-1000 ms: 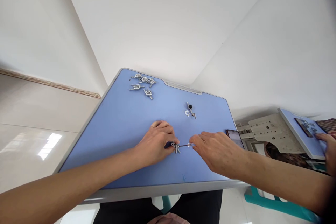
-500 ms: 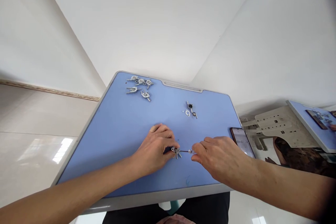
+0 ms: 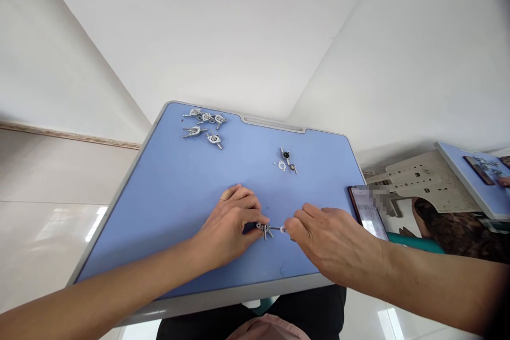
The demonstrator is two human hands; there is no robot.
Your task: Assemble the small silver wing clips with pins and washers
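My left hand [image 3: 229, 220] rests on the blue desk [image 3: 179, 196] with its fingers pinched on a small metal fitting [image 3: 264, 229] with prongs. My right hand [image 3: 326, 236] is closed on a small screwdriver [image 3: 279, 229] with a clear handle, its thin shaft pointing left into the fitting. The two hands sit close together near the desk's front edge.
Several similar metal fittings [image 3: 203, 123] lie in a cluster at the desk's far left corner. A few loose small parts [image 3: 286, 161] lie at the middle back. A phone [image 3: 366, 211] lies at the right edge. Another blue desk [image 3: 474, 178] stands to the right.
Both hands stay on the fitting and the screwdriver; the right hand has closed in slightly towards the left. The view has shifted a little.
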